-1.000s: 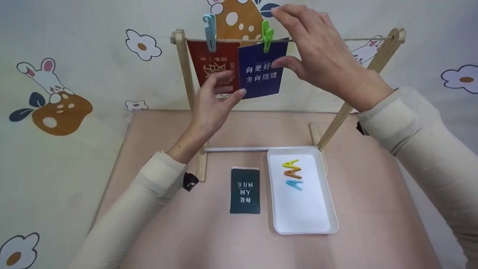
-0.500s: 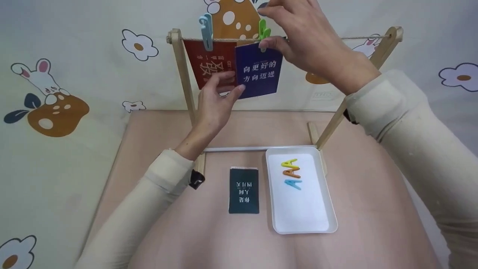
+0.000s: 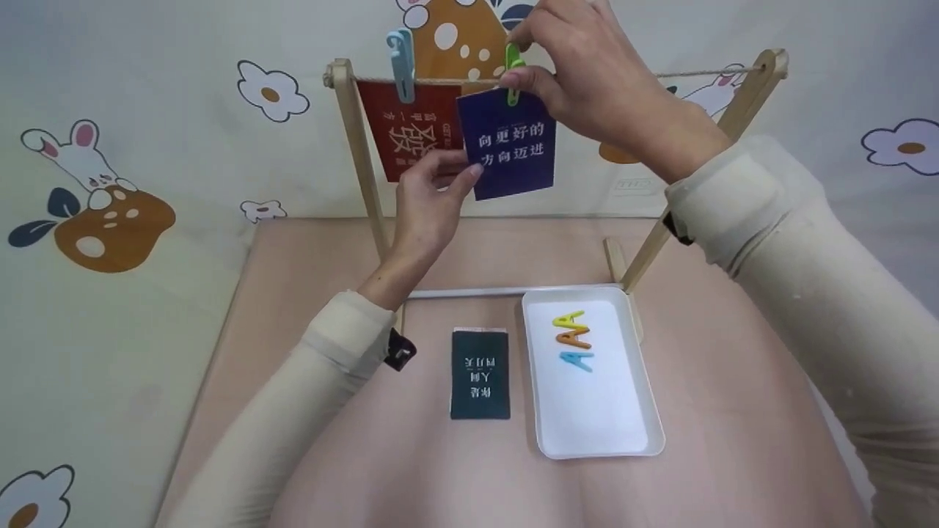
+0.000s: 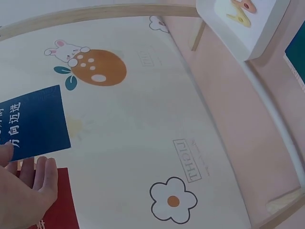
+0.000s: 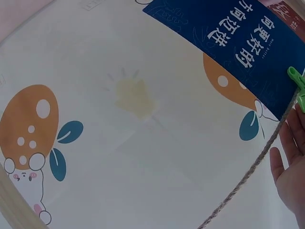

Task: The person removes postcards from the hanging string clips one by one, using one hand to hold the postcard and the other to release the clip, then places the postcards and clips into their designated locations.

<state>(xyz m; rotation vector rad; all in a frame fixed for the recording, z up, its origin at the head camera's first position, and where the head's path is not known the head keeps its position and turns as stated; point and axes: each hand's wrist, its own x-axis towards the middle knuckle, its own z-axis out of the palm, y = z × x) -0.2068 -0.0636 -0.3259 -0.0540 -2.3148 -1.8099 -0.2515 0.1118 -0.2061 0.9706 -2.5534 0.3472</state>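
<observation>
A dark blue card with white characters hangs at the rope in the head view. My left hand pinches its lower left edge, thumb in front and fingers behind. My right hand pinches the green clothespin at the card's top edge between thumb and fingers. In the right wrist view, the green clothespin overlaps the card's corner beside the rope. To the left, a red card hangs under a light blue clothespin, partly hidden by my left hand and the blue card.
A wooden frame holds the rope in front of a patterned wall cloth. On the table lies a dark green card. Right of it, a white tray bears yellow, orange and blue clothespins.
My right hand has moved left from beside the blue card and taken hold of the green clothespin. The blue card's top left corner now tips forward, and its lower edge is slightly lower.
</observation>
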